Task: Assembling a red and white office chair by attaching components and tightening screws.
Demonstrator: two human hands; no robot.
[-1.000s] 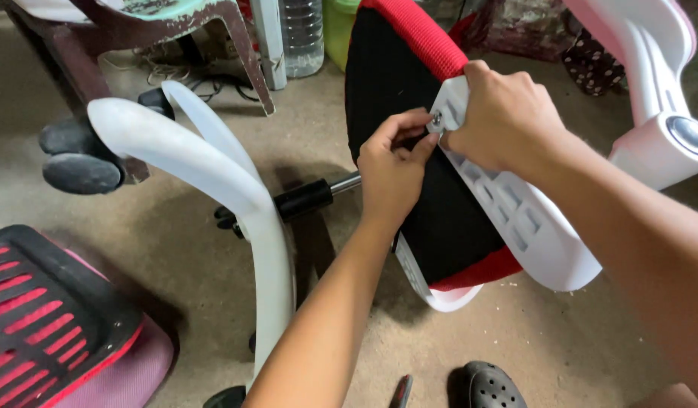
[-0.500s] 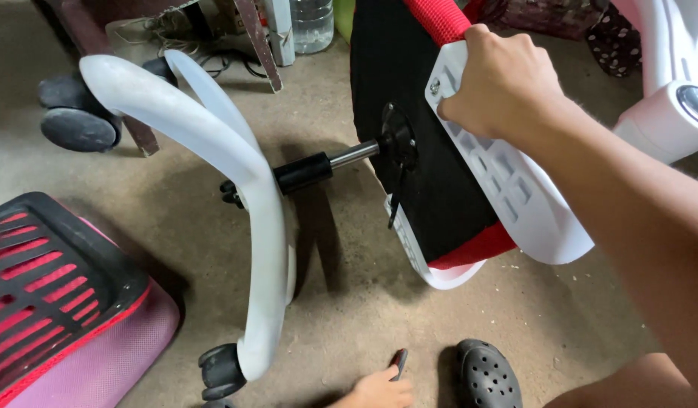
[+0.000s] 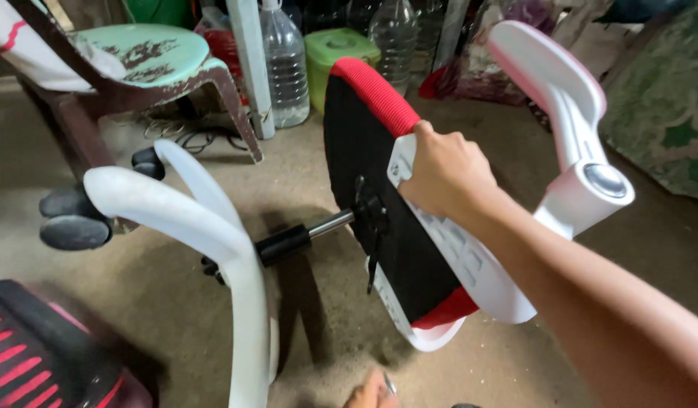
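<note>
An office chair lies on its side on the concrete floor. Its seat (image 3: 360,143) stands on edge, black underneath with a red fabric rim. My right hand (image 3: 447,170) is shut on the top end of a white plastic bracket (image 3: 477,276) lying against the seat's underside. A black and chrome gas cylinder (image 3: 304,236) joins the seat to the white star base (image 3: 205,227). My left hand (image 3: 368,394) is low at the frame's bottom edge, mostly cut off, closed around a small hand tool (image 3: 390,385) whose metal part shows.
A white and pink armrest (image 3: 568,113) sticks up at the right. A red and black mesh backrest (image 3: 39,355) lies at lower left. Black casters (image 3: 73,219), a worn plastic chair (image 3: 152,53), clear bottles (image 3: 285,64) and a green tub (image 3: 338,49) stand behind.
My left hand left the bolt at the bracket, dropped to the floor and took up the tool. My right hand kept its hold. The view tilted upward.
</note>
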